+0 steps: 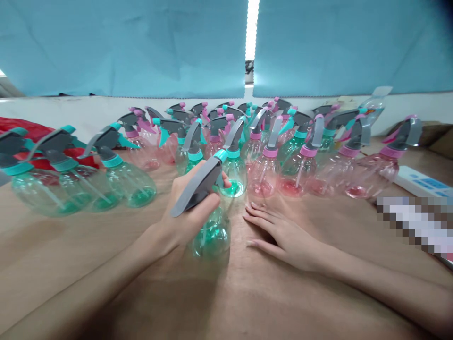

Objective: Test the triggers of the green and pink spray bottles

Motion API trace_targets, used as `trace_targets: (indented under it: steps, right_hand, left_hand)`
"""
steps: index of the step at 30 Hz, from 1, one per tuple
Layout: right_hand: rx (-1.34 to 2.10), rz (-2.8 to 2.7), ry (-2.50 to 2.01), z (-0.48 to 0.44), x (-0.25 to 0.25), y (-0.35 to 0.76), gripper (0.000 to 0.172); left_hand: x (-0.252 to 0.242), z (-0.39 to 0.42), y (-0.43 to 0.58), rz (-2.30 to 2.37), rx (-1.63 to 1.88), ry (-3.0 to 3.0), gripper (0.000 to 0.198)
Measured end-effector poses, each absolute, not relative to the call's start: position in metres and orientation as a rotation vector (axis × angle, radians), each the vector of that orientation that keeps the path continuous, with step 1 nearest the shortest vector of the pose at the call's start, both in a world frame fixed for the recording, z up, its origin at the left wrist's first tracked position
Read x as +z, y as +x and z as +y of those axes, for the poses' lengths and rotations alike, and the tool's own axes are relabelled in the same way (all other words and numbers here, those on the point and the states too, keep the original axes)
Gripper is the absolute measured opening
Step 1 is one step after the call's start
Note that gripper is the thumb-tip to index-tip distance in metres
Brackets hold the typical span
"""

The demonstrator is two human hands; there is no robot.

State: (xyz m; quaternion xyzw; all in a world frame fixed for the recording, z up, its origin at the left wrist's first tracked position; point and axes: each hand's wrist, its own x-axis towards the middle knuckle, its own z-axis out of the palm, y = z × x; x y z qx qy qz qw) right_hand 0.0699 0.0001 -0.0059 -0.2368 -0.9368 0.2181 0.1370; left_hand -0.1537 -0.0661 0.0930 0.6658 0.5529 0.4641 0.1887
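My left hand (pixel 184 222) is closed around the neck of a clear green spray bottle (pixel 210 233) that stands on the brown table (pixel 247 293). Its grey trigger head (pixel 198 186) with a teal nozzle sticks out above my fingers. My right hand (pixel 279 231) lies flat and open on the table just to the right of that bottle, fingers stretched toward it, holding nothing.
Several green and pink spray bottles (pixel 262 174) stand in rows behind my hands, and green ones (pixel 123 182) stand at the left. A white power strip (pixel 421 182) lies at the right edge. A red sheet (pixel 21 127) is at far left. Blue curtains hang behind.
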Motion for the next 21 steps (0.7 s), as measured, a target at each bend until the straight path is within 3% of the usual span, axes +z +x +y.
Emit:
trace_targets:
  steps: [13,21]
  right_hand:
    - [0.637,-2.714,-0.687,0.001,-0.006,0.07,0.063]
    - [0.629,-2.709,-0.665,0.001,-0.006,0.07,0.063]
  left_hand:
    - [0.08,-0.066,-0.162,1.545,1.362,1.836,0.006]
    - [0.092,-0.065,-0.148,1.538,1.375,1.842,0.027]
